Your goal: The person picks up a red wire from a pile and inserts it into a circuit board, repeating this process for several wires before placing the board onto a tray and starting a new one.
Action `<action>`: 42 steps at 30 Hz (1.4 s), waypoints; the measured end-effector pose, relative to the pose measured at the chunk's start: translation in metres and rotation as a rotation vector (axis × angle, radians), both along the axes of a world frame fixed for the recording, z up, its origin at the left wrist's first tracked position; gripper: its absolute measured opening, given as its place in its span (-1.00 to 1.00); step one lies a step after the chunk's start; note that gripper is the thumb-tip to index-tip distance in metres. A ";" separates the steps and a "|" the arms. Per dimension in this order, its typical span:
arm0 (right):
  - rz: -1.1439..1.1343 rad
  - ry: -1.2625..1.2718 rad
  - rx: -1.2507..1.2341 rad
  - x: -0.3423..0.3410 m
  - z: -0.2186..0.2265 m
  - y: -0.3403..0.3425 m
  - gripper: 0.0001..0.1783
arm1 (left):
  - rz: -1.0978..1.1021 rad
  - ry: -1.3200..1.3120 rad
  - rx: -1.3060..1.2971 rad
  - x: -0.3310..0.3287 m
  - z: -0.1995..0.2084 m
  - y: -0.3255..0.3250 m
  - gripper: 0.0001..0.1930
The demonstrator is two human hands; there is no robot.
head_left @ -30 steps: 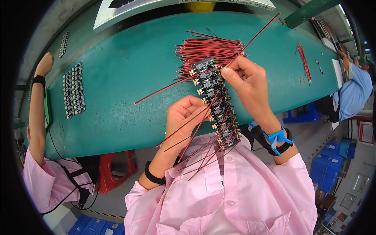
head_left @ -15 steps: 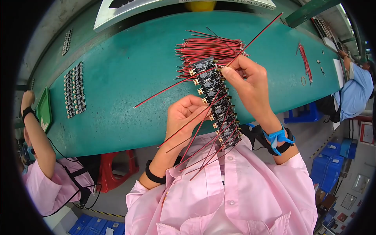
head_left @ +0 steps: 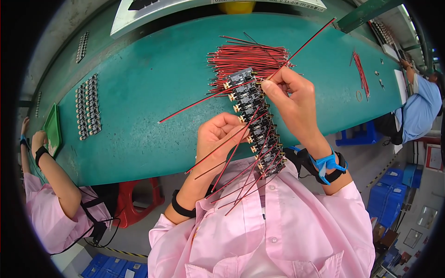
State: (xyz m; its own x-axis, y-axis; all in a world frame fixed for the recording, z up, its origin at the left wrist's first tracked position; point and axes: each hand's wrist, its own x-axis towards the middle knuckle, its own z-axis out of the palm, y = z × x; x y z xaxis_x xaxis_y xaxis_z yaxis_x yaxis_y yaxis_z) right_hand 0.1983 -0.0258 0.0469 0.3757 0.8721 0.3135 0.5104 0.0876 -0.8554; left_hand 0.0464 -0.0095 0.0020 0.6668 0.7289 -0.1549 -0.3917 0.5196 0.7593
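A long panel of black circuit boards (head_left: 254, 107), with white connectors down its left edge, slants from the wire pile toward my chest. My left hand (head_left: 218, 141) is closed on the panel's left edge near its middle. Between the thumb and forefinger of my right hand (head_left: 289, 95) is a red-and-black wire (head_left: 308, 42), pinched near the panel's top right edge. Another red wire (head_left: 185, 111) crosses the top of the panel and sticks out leftward. Several red wires (head_left: 235, 160) hang from the lower boards over my left wrist and shirt.
A pile of red and black wires (head_left: 250, 54) lies beyond the panel. More board strips (head_left: 88, 106) and a green tray (head_left: 54, 127) are at left, beside a co-worker's arm (head_left: 55, 173). A small wire bundle (head_left: 360, 74) lies at right, near another person (head_left: 422, 109).
My hands and the panel have barely moved; my right hand has shifted very slightly leftward. At left, the co-worker's arms have moved, and a hand is now at the green tray.
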 end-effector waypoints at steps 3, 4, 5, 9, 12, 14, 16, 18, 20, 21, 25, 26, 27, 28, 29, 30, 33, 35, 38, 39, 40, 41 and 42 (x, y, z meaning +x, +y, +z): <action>0.003 0.004 0.002 0.000 0.001 0.000 -0.83 | -0.003 -0.010 0.003 0.000 0.000 0.000 -0.93; 0.000 -0.005 -0.005 0.000 0.001 0.000 -0.83 | -0.003 -0.013 0.007 0.000 0.000 0.000 -0.93; -0.002 -0.015 -0.011 0.000 0.002 0.000 -0.83 | -0.004 -0.017 0.011 0.000 0.000 0.000 -0.93; -0.001 -0.031 -0.021 -0.001 0.003 -0.001 -0.84 | 0.012 -0.005 -0.009 0.001 0.000 -0.001 -0.93; 0.007 -0.064 -0.023 -0.001 0.003 -0.002 -0.84 | 0.019 0.013 0.010 0.001 -0.001 -0.001 -0.94; 0.017 -0.125 -0.022 0.000 0.002 -0.002 -0.85 | 0.020 0.020 0.020 0.001 -0.001 -0.001 -0.94; 0.013 -0.153 -0.004 -0.001 0.003 -0.002 -0.85 | 0.025 0.009 0.024 0.002 0.000 -0.001 -0.95; 0.004 -0.209 0.031 -0.003 0.003 -0.001 -0.85 | 0.028 0.004 0.025 0.002 0.001 -0.002 -0.95; 0.005 -0.220 0.038 -0.003 0.002 0.000 -0.85 | 0.029 0.000 0.022 0.001 0.003 -0.001 -0.95; 0.005 -0.231 0.044 -0.003 0.002 0.000 -0.85 | 0.029 -0.001 0.020 0.001 0.003 -0.001 -0.95; -0.011 -0.227 0.024 -0.003 0.002 0.000 -0.85 | 0.028 -0.056 0.042 0.001 0.001 -0.001 -0.94; -0.020 -0.220 0.010 -0.003 0.002 0.000 -0.85 | 0.029 -0.057 0.040 0.001 0.001 -0.001 -0.94; -0.018 -0.221 0.010 -0.003 0.002 0.000 -0.85 | 0.029 -0.034 0.045 0.001 0.002 -0.001 -0.94; -0.024 -0.209 0.005 -0.004 0.002 -0.001 -0.85 | 0.028 -0.011 0.049 0.000 0.003 -0.001 -0.94; -0.029 -0.197 0.000 -0.004 0.002 -0.001 -0.85 | 0.027 0.012 0.053 0.000 0.003 -0.002 -0.94; -0.035 -0.185 -0.004 -0.005 0.002 -0.001 -0.85 | 0.029 0.011 0.051 0.000 0.002 -0.002 -0.94; -0.041 -0.184 -0.011 -0.006 0.002 -0.001 -0.85 | 0.040 0.014 0.050 0.002 0.001 -0.003 -0.94; -0.042 -0.183 -0.017 -0.006 0.002 -0.001 -0.85 | 0.040 0.015 0.048 0.002 0.002 -0.003 -0.94; -0.046 -0.135 -0.051 -0.005 0.002 -0.002 -0.85 | 0.038 0.017 0.046 0.002 0.002 -0.003 -0.94; -0.042 -0.136 -0.052 -0.005 0.003 -0.002 -0.85 | 0.035 0.005 0.045 0.002 0.001 -0.003 -0.93; -0.040 -0.125 -0.061 -0.005 0.003 -0.002 -0.85 | 0.031 -0.006 0.045 0.002 0.001 -0.003 -0.93; -0.039 -0.114 -0.071 -0.005 0.004 -0.002 -0.85 | 0.027 -0.017 0.045 0.001 0.001 -0.003 -0.93; -0.038 -0.103 -0.081 -0.006 0.004 -0.003 -0.85 | 0.030 -0.018 0.043 0.001 0.001 -0.003 -0.93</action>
